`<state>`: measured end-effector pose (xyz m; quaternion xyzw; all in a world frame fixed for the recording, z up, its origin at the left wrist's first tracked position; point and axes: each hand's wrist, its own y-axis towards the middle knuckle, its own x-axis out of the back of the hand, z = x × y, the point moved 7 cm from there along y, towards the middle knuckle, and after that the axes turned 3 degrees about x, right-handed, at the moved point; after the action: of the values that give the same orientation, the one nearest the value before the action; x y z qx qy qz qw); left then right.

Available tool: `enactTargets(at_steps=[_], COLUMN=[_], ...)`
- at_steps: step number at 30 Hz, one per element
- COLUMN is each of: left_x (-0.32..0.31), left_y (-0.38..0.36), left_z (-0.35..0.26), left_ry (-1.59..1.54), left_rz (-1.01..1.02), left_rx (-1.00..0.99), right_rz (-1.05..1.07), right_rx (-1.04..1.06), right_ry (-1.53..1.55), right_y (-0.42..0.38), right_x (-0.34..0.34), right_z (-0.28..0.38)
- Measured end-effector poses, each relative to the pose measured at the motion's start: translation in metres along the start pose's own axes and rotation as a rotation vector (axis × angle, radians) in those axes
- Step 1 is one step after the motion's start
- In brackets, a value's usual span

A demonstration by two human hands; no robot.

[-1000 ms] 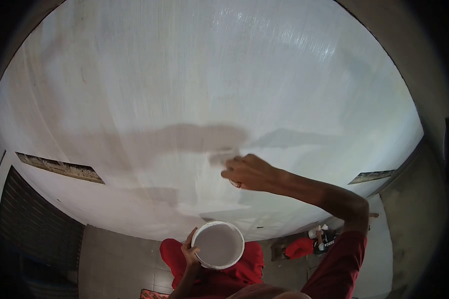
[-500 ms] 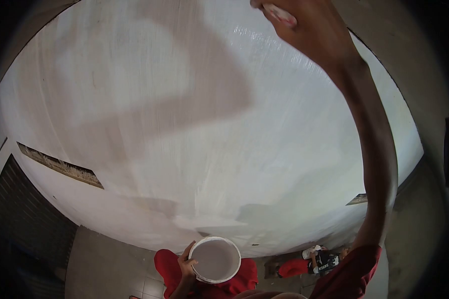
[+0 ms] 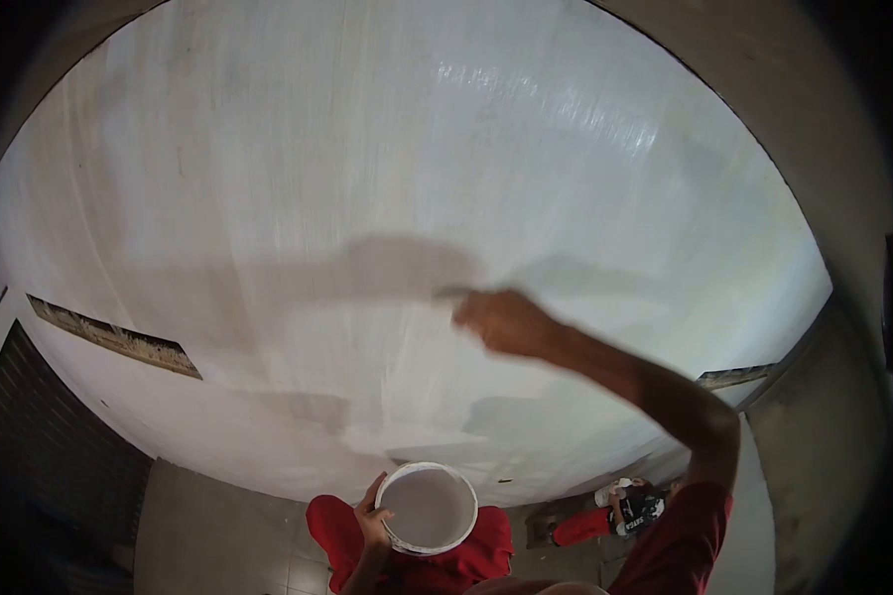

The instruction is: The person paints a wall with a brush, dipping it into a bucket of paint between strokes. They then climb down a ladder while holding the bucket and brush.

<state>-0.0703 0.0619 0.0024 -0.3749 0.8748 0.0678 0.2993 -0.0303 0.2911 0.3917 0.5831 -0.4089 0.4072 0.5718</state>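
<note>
A white bucket [image 3: 429,466] of pale liquid [image 3: 429,511] is held at six o'clock, its nine-o'clock rim clasped by the left hand [image 3: 371,524]. Toward one o'clock from it, a blurred, brush-like tool [image 3: 451,292] is gripped by the closed right hand [image 3: 511,322] at the whitish wall [image 3: 298,178].

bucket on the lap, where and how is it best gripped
Probably by the near-vertical side at the bucket's rim, coming from the person's left, as the left hand does: thumb over the edge, fingers outside. The round mouth faces up, no handle shows, and the contents suggest keeping it level.
</note>
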Motion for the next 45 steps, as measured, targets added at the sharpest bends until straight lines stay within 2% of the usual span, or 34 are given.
enactTargets(at_steps=[3, 4, 6, 7, 8, 10, 12, 13, 14, 16, 18, 19, 20, 22, 23, 24, 25, 26, 27, 28, 29, 30, 31, 33, 34, 36, 37, 39, 40, 41, 42, 44, 45], left_x=[-0.007, -0.007, -0.001, 0.002, 0.004, 0.008, 0.004, 0.002, 0.001, -0.005, -0.005, -0.003, -0.001, -0.001, -0.001, -0.002, -0.003, -0.006, -0.009, -0.010, -0.009, -0.008, -0.004, 0.003, 0.001, -0.002, -0.004, -0.005, -0.005, -0.008, -0.010, -0.001, 0.000], left_y=[-0.003, -0.002, -0.001, 0.001, 0.003, 0.006, 0.004, 0.002, 0.002, 0.001, -0.001, 0.001, 0.001, -0.001, -0.002, -0.001, -0.001, -0.002, -0.002, -0.002, -0.002, -0.003, -0.003, 0.002, 0.002, 0.000, 0.002, 0.000, -0.003, -0.002, -0.002, 0.000, 0.002], left_z=[-0.014, -0.012, -0.006, -0.003, 0.002, 0.001, 0.001, 0.000, -0.004, -0.006, -0.010, -0.010, -0.006, -0.001, -0.003, -0.006, -0.009, -0.012, -0.014, -0.014, -0.015, -0.014, -0.011, -0.001, -0.003, -0.008, -0.008, -0.008, -0.009, -0.010, -0.009, -0.004, -0.002], left_ry=[0.076, 0.081, 0.101, 0.099, 0.096, 0.100, 0.092, 0.096, 0.104, 0.107, 0.118, 0.112, 0.104, 0.089, 0.096, 0.101, 0.110, 0.115, 0.118, 0.127, 0.140, 0.150, 0.140, 0.113, 0.119, 0.134, 0.132, 0.143, 0.121, 0.093, 0.063, 0.123, 0.154], left_rz=[-0.012, -0.013, -0.017, -0.016, -0.013, 0.002, 0.016, 0.017, 0.019, 0.019, 0.012, 0.019, 0.025, 0.024, 0.018, 0.013, 0.022, 0.029, 0.033, 0.020, 0.007, -0.004, -0.004, 0.003, 0.007, 0.012, 0.011, 0.013, 0.016, 0.023, 0.028, 0.044, 0.054], left_rx=[-0.022, -0.012, 0.010, 0.002, -0.005, -0.015, -0.009, -0.019, -0.031, -0.027, 0.003, -0.003, -0.001, -0.001, 0.001, -0.001, -0.005, -0.013, -0.022, -0.005, 0.015, 0.032, 0.028, 0.013, 0.013, 0.015, 0.009, 0.011, 0.015, 0.016, 0.016, 0.010, 0.007], right_rz=[-0.104, -0.317, -0.501, -0.383, -0.466, -0.537, -0.464, -0.447, -0.369, -0.238, -0.099, 0.202, 0.201, 0.198, -0.045, -0.039, -0.076, -0.201, -0.473, -0.510, -0.336, -0.421, -0.548, -0.545, -0.413, -0.394, -0.359, -0.099, -0.171, 0.161, 0.262, 0.081, 0.040], right_rx=[-0.014, 0.154, 0.155, -0.071, 0.117, 0.339, 0.261, 0.263, 0.267, 0.217, 0.283, 0.181, 0.126, 0.021, 0.050, -0.036, -0.084, -0.054, 0.220, 0.136, -0.022, 0.106, 0.315, 0.372, 0.217, 0.165, 0.231, 0.231, 0.320, 0.173, 0.147, 0.167, -0.065], right_ry=[-0.241, -0.361, -0.586, -0.764, -0.766, -1.085, -0.955, -1.143, -1.119, -1.018, -0.655, -0.443, -0.319, -0.073, -0.170, -0.058, -0.086, -0.257, -0.402, -0.555, -0.752, -0.938, -0.980, -1.040, -1.053, -1.014, -1.010, -0.782, -0.552, -0.249, -0.100, 0.022, 0.145], right_y=[0.038, 0.045, 0.054, 0.063, 0.062, 0.056, 0.049, 0.043, 0.030, 0.007, -0.016, -0.020, -0.018, 0.000, 0.016, 0.039, 0.051, 0.059, 0.060, 0.065, 0.074, 0.076, 0.077, 0.073, 0.068, 0.045, 0.027, -0.006, -0.026, -0.036, -0.043, -0.033, -0.019], right_x=[0.134, 0.177, 0.244, 0.260, 0.265, 0.230, 0.177, 0.130, 0.096, 0.047, -0.007, -0.029, -0.024, 0.003, 0.045, 0.096, 0.144, 0.189, 0.224, 0.254, 0.274, 0.280, 0.275, 0.228, 0.187, 0.100, 0.059, -0.013, -0.059, -0.095, -0.106, -0.086, -0.055], right_z=[0.006, 0.022, 0.050, 0.059, 0.068, 0.070, 0.033, 0.018, 0.022, 0.038, 0.043, 0.039, 0.034, 0.008, -0.001, -0.004, 0.000, 0.021, 0.034, 0.038, 0.069, 0.071, 0.071, 0.045, 0.023, 0.021, 0.030, 0.049, 0.042, 0.033, 0.030, 0.001, -0.029])
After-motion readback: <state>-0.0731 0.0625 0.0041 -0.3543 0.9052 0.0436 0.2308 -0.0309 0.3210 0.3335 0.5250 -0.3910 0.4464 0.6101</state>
